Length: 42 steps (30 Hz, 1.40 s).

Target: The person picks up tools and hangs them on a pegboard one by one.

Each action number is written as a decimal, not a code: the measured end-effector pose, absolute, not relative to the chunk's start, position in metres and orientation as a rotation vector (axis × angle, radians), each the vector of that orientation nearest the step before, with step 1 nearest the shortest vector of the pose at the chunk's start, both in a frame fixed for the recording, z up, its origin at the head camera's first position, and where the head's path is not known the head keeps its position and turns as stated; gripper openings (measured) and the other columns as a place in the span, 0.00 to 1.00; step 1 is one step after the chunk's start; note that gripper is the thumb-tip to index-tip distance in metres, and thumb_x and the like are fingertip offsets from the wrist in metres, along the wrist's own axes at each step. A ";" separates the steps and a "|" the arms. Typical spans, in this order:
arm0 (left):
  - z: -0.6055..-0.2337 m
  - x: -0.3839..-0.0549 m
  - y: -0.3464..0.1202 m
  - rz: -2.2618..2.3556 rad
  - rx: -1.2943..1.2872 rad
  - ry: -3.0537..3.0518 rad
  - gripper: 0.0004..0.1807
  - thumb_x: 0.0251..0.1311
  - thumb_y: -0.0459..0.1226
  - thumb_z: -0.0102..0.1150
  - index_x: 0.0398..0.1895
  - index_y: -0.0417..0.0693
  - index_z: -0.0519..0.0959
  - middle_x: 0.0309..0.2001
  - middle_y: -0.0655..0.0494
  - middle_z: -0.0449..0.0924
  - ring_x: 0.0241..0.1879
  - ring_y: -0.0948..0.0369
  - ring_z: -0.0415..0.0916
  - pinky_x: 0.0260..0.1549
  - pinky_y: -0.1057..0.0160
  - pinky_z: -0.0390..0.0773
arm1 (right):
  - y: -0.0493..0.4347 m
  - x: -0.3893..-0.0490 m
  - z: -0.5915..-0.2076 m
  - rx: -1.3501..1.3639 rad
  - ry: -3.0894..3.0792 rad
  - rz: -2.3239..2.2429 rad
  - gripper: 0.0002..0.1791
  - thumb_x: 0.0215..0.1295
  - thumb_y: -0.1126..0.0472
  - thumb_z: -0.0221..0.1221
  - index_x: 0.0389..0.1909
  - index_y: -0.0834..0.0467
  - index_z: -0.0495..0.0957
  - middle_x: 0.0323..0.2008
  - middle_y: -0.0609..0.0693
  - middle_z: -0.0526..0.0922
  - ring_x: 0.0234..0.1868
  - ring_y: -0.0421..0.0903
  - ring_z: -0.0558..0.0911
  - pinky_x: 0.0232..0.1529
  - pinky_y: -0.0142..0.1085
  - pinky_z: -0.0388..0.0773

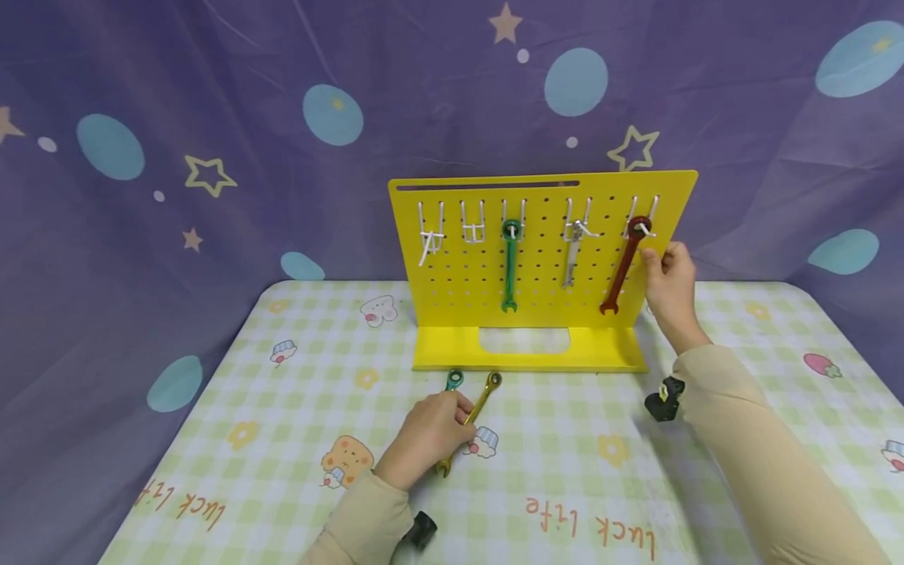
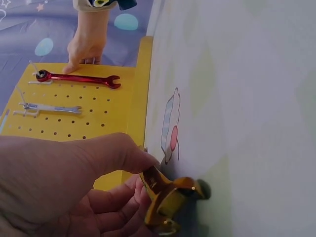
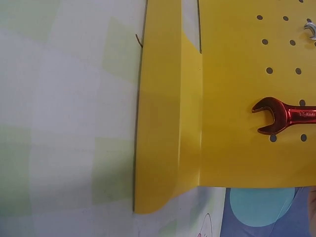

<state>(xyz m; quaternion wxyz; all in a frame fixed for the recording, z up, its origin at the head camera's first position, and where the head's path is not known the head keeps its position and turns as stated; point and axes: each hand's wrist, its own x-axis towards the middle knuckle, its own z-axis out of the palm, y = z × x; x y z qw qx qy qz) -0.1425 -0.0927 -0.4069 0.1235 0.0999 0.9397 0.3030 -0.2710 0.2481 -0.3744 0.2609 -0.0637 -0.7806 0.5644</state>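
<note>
My left hand [image 1: 427,435] pinches a gold combination wrench [image 1: 482,400] between thumb and fingers, low over the table. Its open-end jaw sticks out of the grip in the left wrist view. A teal wrench [image 1: 454,379] lies beside it, mostly hidden behind the hand. My right hand [image 1: 671,294] grips the right edge of a yellow pegboard stand [image 1: 544,314], thumb on the front. On the board's hooks hang a green wrench [image 1: 510,271], a small silver wrench [image 1: 573,255] and a red wrench [image 1: 621,271].
Two white hooks at the board's left, the outer hook [image 1: 431,239] and the inner hook [image 1: 474,233], carry no wrench. The stand's base lip [image 1: 452,353] rests on a checked tablecloth [image 1: 318,408]. A purple curtain [image 1: 452,94] hangs behind.
</note>
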 end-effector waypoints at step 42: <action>-0.374 -0.169 -0.082 1.752 0.292 2.474 0.13 0.67 0.33 0.60 0.53 0.39 0.76 0.45 0.48 0.77 0.38 0.56 0.78 0.34 0.62 0.76 | 0.247 -0.270 -0.374 -0.199 -2.129 1.504 0.13 0.73 0.52 0.49 0.41 0.59 0.68 0.34 0.40 0.72 0.32 0.37 0.70 0.34 0.26 0.68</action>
